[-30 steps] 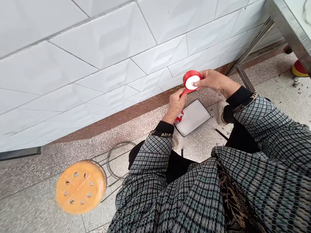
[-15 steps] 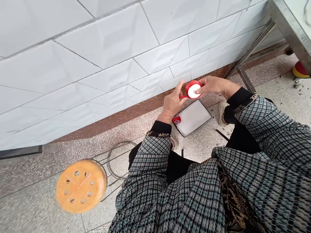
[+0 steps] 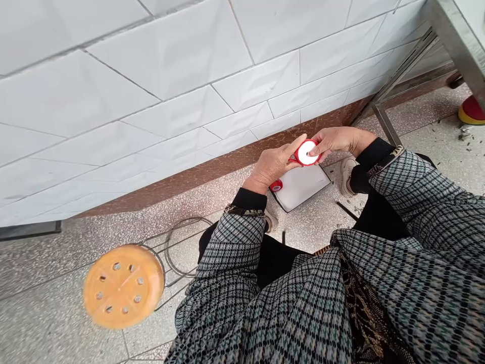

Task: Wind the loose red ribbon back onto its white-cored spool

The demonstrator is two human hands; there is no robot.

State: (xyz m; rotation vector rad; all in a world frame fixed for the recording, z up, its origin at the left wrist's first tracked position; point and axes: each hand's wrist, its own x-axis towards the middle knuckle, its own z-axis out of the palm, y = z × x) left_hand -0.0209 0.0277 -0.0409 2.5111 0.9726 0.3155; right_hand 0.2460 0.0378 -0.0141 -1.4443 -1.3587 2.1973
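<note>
A red ribbon roll (image 3: 303, 151) with a white round side and a small dark hole in its middle is held between my two hands, above the floor. My right hand (image 3: 333, 141) pinches its right side, thumb on the white face. At the left edge, my left hand (image 3: 273, 163) closes on the roll, with its fingers partly hidden behind it. A short red strip shows by these fingertips. Below lies a white board (image 3: 303, 188) with a dark edge, and a smaller red roll (image 3: 276, 185) rests on its left end, near my left wrist.
A yellow round stool (image 3: 123, 298) with holes in its seat and thin metal legs lies at the left. A metal table frame (image 3: 450, 45) stands at the right. White tiled wall (image 3: 189, 111) rises in front. Dark scraps (image 3: 346, 210) and a red-yellow object (image 3: 472, 110) are on the floor.
My left hand has moved right and its raised finger has come down against the roll. The roll has shifted slightly right and lower, its white face turned more toward me.
</note>
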